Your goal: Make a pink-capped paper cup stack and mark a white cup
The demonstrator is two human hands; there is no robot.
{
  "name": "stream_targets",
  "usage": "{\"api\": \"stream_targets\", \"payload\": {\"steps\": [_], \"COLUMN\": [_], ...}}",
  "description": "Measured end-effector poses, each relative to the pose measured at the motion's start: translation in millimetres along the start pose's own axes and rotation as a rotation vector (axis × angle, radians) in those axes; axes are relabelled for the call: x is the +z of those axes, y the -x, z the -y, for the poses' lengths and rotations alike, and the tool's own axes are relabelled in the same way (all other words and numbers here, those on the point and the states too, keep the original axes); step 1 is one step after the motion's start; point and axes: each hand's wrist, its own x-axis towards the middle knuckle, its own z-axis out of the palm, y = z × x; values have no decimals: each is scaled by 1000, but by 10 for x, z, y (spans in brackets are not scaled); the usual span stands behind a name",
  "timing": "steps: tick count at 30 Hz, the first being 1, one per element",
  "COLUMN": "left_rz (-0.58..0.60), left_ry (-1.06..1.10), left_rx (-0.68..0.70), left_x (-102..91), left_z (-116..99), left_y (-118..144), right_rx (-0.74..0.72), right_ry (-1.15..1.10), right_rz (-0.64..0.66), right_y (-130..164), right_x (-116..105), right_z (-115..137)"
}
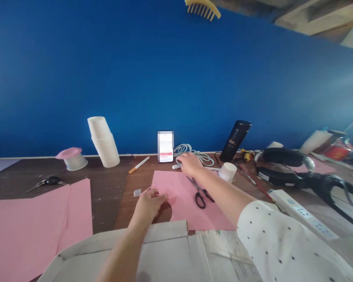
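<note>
My left hand rests near the front of the table, its fingers closed on the cut edge of a pink paper sheet. My right hand reaches far forward and lies over a small white stick-like object, a glue stick or marker, just past the sheet's far edge. Black-handled scissors lie on the pink sheet beside my right forearm. A small clear cap sits left of my left hand. Whether the right hand's fingers grip the white object is unclear.
A larger pink sheet covers the table's left. A stack of white paper cups, an orange-tipped pen, a phone, white cable, black bottle, single cup, power strip, and cardboard lie around.
</note>
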Motion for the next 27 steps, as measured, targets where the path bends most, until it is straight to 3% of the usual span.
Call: {"api": "stream_targets", "payload": {"steps": [6, 9, 13, 14, 16, 18, 20, 21, 24, 27], "left_rz": [-111, -136, -286, -316, -391, -450, -386, -318, -108, 34], "left_ry": [-183, -388, -675, -726, -777, -714, -531, -416, -75, 235], "left_rx": [-13, 35, 177, 204, 271, 390, 513, 511, 304, 206], "left_x": [15, 18, 0, -9, -27, -33, -15, 4, 86, 140], "left_z": [23, 9, -8, -20, -63, -124, -178, -193, -185, -143], "left_y": [-28, 20, 129, 157, 207, 245, 265, 268, 247, 207], "right_rx": [-9, -10, -28, -33, -62, -73, -44, -36, -42, -15], "right_ry": [16, -21, -130, -195, -590, -830, -935, -949, -933, -935], "right_rz": [47, 17, -35, -47, -107, -116, -122, -121, -173, -212], "right_y": [-76, -51, 192, 295, 531, 765, 955, 1026, 1153, 1202], "right_x": [132, 77, -91, -131, -191, -224, -232, -229, -190, -121], "right_z": [97, 115, 174, 201, 271, 358, 448, 491, 591, 641]}}
